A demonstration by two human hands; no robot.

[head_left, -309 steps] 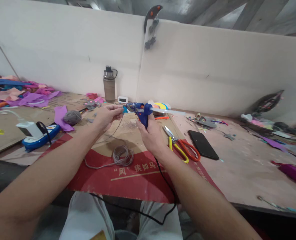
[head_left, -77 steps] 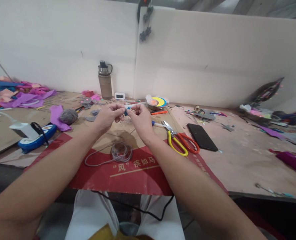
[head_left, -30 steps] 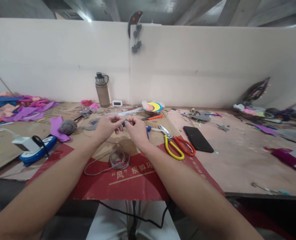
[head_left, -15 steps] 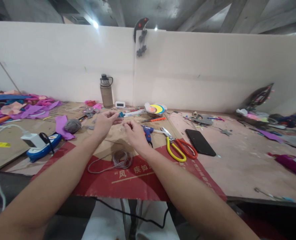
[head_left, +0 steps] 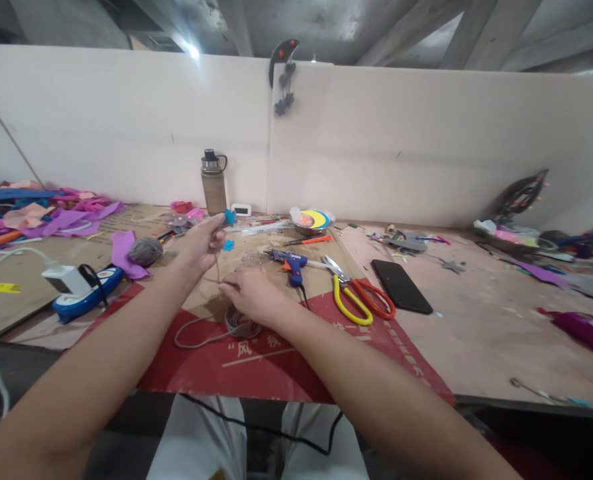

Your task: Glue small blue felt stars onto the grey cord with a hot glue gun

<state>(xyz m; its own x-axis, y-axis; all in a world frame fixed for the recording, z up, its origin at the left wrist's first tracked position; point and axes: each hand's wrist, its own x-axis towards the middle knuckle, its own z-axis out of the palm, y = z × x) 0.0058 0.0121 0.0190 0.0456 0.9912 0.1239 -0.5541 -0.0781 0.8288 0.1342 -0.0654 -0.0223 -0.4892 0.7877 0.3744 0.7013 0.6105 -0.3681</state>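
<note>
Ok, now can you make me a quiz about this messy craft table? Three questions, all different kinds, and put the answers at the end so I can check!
1. Pick one. What is the left hand holding up?
A) a black phone
B) a little blue cutout
C) a pair of scissors

2. True or false? The blue glue gun is lying down, with no hand on it.

3. Fill in the missing color. The gray yarn ball sits beside a ______ scrap.

Key: 1. B; 2. true; 3. purple
</note>
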